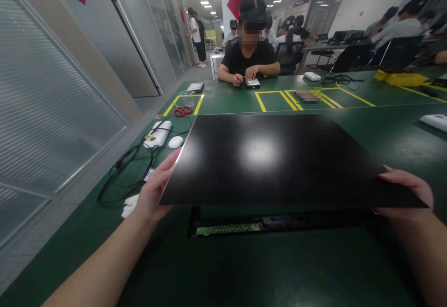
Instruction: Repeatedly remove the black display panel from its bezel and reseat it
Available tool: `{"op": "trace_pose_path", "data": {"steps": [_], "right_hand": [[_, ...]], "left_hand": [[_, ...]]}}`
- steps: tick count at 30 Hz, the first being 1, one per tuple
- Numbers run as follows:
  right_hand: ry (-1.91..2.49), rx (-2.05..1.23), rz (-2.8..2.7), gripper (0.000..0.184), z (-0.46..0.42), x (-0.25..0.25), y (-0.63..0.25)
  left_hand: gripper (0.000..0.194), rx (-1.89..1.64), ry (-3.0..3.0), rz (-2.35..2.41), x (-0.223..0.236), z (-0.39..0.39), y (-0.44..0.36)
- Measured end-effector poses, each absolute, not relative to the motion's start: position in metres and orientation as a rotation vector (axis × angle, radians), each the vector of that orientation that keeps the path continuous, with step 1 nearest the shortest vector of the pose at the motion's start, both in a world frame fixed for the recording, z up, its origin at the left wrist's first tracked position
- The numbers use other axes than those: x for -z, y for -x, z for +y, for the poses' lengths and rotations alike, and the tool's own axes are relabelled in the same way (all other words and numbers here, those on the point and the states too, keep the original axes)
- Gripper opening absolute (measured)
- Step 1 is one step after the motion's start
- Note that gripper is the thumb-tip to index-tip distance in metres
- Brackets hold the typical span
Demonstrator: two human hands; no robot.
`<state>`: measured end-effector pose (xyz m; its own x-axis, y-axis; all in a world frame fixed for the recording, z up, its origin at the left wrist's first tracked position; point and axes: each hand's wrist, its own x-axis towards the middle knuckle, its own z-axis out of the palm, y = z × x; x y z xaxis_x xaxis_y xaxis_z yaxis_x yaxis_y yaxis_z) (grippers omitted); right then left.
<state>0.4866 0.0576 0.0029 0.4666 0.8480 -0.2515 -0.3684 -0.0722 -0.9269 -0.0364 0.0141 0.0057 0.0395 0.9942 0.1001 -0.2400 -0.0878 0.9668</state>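
Between my two hands is a flat black screen panel (296,162), its glossy face reflecting a bright ceiling light. My left hand (156,190) grips the panel's left edge, with the fingers partly hidden beneath it. At the right edge my right hand (408,188) holds on with the thumb on top. Under the panel, a black frame (296,223) with a green circuit board strip (228,228) shows along its near side; the rest of that frame is hidden. The panel is raised above the frame, though I cannot tell whether its far edge touches anything.
Left on the green table (223,269) lie a white power strip (158,133), black cables (122,169), a white mouse (175,142), red scissors (183,111) and a clear cup (186,98). Across the table a person (248,55) handles a small drive (253,83). A yellow object (401,78) lies far right.
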Motion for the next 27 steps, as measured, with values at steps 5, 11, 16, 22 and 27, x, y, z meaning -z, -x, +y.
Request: {"op": "trace_pose_path", "data": {"steps": [5,11,16,22,27], "right_hand": [[1.389,-1.297,-0.572,0.047,0.056,0.003,-0.485],[1.404,-1.302,-0.830,0.039,0.056,-0.002,-0.479],[1.401,-1.259,-0.887,0.034,0.062,-0.003,-0.474],[1.479,-1.250,-0.822,0.043,0.070,0.001,-0.469],[1.482,-1.219,-0.758,0.039,0.072,-0.002,-0.475]], "left_hand": [[0.041,-1.326,-0.993,0.860,-0.013,0.014,0.036],[0.072,-1.503,-0.590,0.878,-0.016,0.010,0.020],[0.068,-1.583,-0.590,0.852,-0.020,0.006,0.017],[0.058,-1.562,-0.699,0.880,-0.034,-0.012,0.005],[0.059,-1.532,-0.778,0.930,-0.043,-0.020,-0.010]]}}
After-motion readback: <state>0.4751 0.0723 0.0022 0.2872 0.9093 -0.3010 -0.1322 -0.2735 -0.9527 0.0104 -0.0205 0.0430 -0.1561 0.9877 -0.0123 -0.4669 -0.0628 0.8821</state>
